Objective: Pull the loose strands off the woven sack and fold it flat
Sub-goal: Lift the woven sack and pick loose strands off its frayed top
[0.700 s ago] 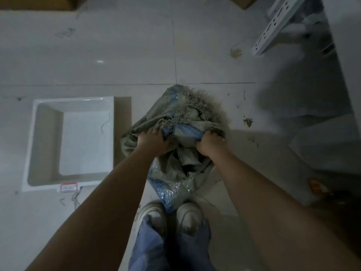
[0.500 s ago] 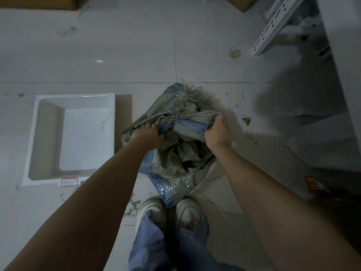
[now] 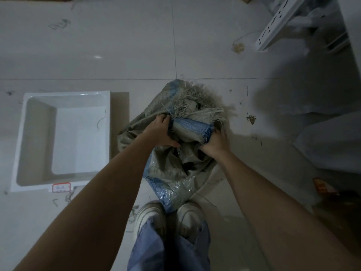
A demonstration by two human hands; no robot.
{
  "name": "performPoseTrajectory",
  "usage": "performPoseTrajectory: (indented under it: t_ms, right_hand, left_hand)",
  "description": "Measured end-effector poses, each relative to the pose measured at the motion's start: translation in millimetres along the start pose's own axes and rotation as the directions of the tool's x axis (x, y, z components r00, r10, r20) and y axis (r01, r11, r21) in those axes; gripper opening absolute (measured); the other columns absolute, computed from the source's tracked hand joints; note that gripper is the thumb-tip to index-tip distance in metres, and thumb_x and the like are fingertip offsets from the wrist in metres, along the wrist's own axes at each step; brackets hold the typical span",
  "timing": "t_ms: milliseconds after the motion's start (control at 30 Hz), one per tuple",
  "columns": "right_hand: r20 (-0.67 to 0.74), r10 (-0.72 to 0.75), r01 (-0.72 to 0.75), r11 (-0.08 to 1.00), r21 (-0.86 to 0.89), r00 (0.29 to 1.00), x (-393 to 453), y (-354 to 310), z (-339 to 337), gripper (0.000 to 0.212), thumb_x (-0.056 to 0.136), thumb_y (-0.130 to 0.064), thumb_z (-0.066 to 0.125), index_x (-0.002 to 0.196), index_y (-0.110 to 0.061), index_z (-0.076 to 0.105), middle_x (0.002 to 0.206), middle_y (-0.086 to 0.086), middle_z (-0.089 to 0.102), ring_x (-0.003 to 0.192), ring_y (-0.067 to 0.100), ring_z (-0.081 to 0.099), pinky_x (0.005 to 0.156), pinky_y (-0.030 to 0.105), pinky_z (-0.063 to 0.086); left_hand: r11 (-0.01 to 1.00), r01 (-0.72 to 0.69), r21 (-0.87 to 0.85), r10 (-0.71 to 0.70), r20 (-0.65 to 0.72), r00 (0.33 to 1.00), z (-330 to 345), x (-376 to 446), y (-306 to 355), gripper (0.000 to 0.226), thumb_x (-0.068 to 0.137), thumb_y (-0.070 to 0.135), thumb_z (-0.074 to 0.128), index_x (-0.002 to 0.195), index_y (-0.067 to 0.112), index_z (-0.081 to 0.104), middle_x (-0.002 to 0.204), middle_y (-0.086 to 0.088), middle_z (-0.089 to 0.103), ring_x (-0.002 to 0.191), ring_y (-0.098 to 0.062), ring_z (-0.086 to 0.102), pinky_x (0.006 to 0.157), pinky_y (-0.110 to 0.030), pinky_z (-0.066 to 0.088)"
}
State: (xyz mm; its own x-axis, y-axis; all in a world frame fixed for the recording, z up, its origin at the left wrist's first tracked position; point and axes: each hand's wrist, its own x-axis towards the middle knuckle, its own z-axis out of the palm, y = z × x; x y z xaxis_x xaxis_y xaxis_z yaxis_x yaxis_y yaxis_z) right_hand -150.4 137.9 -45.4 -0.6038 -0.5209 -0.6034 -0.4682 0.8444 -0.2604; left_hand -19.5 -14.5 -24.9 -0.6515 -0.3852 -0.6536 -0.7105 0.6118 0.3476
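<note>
- Here, the woven sack (image 3: 173, 165) hangs crumpled above the person's shoes (image 3: 170, 216), loose strands (image 3: 197, 98) bunched at its far edge.
- Left hand (image 3: 159, 132) & right hand (image 3: 214, 142) both clench the blue-banded rim.
- Best approach, prob.: keep one hand anchoring the rim, pinch strands w/ the other, pull along the weave.

There is one view only, from a wide-angle camera worn on the person's head, so no second view shares the scene. It looks steeply down and a little forward at the tiled floor (image 3: 136, 40), near enough that both forearms run in from the bottom corners and meet near the middle of the frame. The person's own shoes (image 3: 150, 216) sit near the bottom centre (almost straight below the lens). A white tray (image 3: 64, 95) lies left of centre, a perforated metal rail (image 3: 277, 22) at the top right corner. Straight lines bend slightly toward the edges.
</note>
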Motion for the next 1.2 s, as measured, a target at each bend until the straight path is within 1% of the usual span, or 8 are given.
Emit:
performPoseTrajectory:
  t_ms: [267, 433, 567, 667, 733, 867, 1067, 1200]
  right_hand:
    - [0.022, -0.009, 0.007, 0.996, 0.089, 1.0, -14, -19, -17, 0.048, 0.075, -0.029, 0.064, 0.119, -0.011, 0.06, 0.119, 0.014, 0.062, 0.112, 0.033, 0.057, 0.1, 0.042, 0.045]
    - [0.116, -0.07, 0.052, 0.986, 0.156, 0.991, -46, -35, -43, 0.025, 0.084, -0.012, 0.06, 0.107, -0.001, 0.06, 0.1, 0.017, 0.064, 0.101, 0.028, 0.058, 0.082, 0.027, 0.045]
    - [0.068, -0.177, 0.144, 0.931, 0.335, 0.982, -80, -56, -78, 0.038, 0.087, -0.009, 0.057, 0.124, -0.004, 0.056, 0.124, 0.018, 0.059, 0.115, 0.033, 0.055, 0.094, 0.029, 0.043]
    - [0.017, -0.157, 0.13, 0.87, 0.476, 0.987, -110, -75, -109, 0.032, 0.089, -0.016, 0.056, 0.121, -0.011, 0.057, 0.111, 0.009, 0.06, 0.092, 0.023, 0.057, 0.077, 0.027, 0.049]
    - [-0.005, -0.12, 0.097, 0.776, 0.623, 0.993, -135, -88, -131, 0.033, 0.094, -0.014, 0.051, 0.127, -0.01, 0.054, 0.106, 0.004, 0.055, 0.084, 0.018, 0.051, 0.061, 0.02, 0.043]
    - [-0.095, -0.061, 0.112, 0.475, 0.873, 0.994, -174, -109, -166, 0.035, 0.096, -0.013, 0.046, 0.129, -0.005, 0.051, 0.125, 0.016, 0.059, 0.102, 0.026, 0.057, 0.089, 0.035, 0.047]
    - [-0.123, 0.012, 0.124, -0.07, 0.99, 0.992, -231, -134, -198, 0.043, 0.101, -0.028, 0.026, 0.133, -0.007, 0.047, 0.132, 0.015, 0.055, 0.122, 0.031, 0.052, 0.092, 0.03, 0.043]
    - [-0.219, -0.037, 0.218, -0.036, 0.975, 0.975, -259, -138, -198, 0.033, 0.099, -0.013, 0.03, 0.116, -0.008, 0.058, 0.112, 0.008, 0.056, 0.097, 0.019, 0.057, 0.095, 0.028, 0.042]
  left_hand:
    - [0.981, 0.183, 0.068, -0.164, -0.218, 0.962, -11, -16, 16, 0.046, 0.088, 0.02, 0.053, 0.131, 0.007, 0.044, 0.136, -0.018, 0.041, 0.124, -0.036, 0.044, 0.092, -0.046, 0.045]
    - [0.99, 0.109, -0.093, -0.123, -0.171, 0.978, -39, -38, 29, 0.039, 0.085, 0.01, 0.055, 0.121, -0.001, 0.048, 0.125, -0.023, 0.052, 0.113, -0.037, 0.053, 0.087, -0.041, 0.046]
    - [0.957, 0.037, -0.288, -0.094, -0.184, 0.978, -63, -69, 44, 0.038, 0.08, 0.006, 0.061, 0.115, -0.003, 0.052, 0.118, -0.022, 0.057, 0.109, -0.034, 0.056, 0.085, -0.039, 0.046]
    - [0.909, -0.009, -0.417, -0.096, -0.229, 0.969, -81, -95, 54, 0.046, 0.077, 0.006, 0.068, 0.117, 0.0, 0.046, 0.113, -0.019, 0.057, 0.113, -0.034, 0.056, 0.087, -0.039, 0.046]
    - [0.846, -0.017, -0.533, -0.141, -0.253, 0.957, -94, -115, 63, 0.064, 0.078, 0.011, 0.071, 0.131, 0.001, 0.036, 0.125, -0.019, 0.055, 0.118, -0.034, 0.054, 0.091, -0.039, 0.045]
    - [0.78, -0.105, -0.617, -0.162, -0.362, 0.918, -119, -156, 85, 0.048, 0.085, 0.018, 0.065, 0.125, -0.004, 0.05, 0.122, -0.019, 0.061, 0.114, -0.032, 0.057, 0.082, -0.03, 0.041]
    - [0.609, -0.229, -0.759, -0.286, -0.479, 0.83, -142, -207, 121, 0.042, 0.087, 0.023, 0.062, 0.12, -0.003, 0.057, 0.121, -0.018, 0.062, 0.111, -0.032, 0.059, 0.085, -0.032, 0.046]
    - [0.526, -0.325, -0.786, -0.392, -0.563, 0.728, -142, -237, 135, 0.052, 0.078, 0.03, 0.067, 0.122, 0.006, 0.052, 0.123, -0.018, 0.059, 0.114, -0.033, 0.056, 0.098, -0.042, 0.048]
